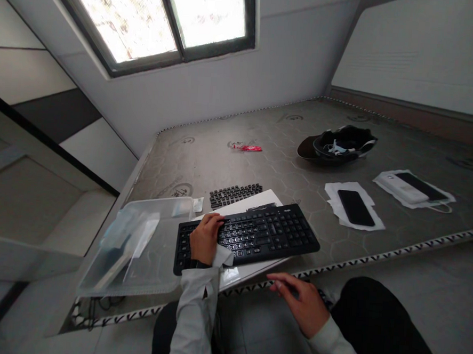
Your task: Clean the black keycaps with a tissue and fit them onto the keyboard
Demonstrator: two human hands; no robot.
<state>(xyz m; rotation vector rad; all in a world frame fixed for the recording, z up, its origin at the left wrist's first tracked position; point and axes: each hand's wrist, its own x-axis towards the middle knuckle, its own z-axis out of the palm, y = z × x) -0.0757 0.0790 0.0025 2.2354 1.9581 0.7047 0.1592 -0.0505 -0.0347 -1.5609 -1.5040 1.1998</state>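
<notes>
A black keyboard lies slanted over a white board at the table's front edge. My left hand rests on the keyboard's left part, fingers curled together at the upper key rows. A white wipe sticks out from under its palm; the rest of it is hidden by the hand. My right hand hangs in front of the table edge, below the keyboard. Its index finger points left and its thumb is apart, with nothing visible in it. Behind the board lies a sheet of black keycaps.
A clear plastic bin with white and dark items stands left. To the right are a phone on white paper, and a white device beside a dark phone. A black cap and a red wrapper lie farther back.
</notes>
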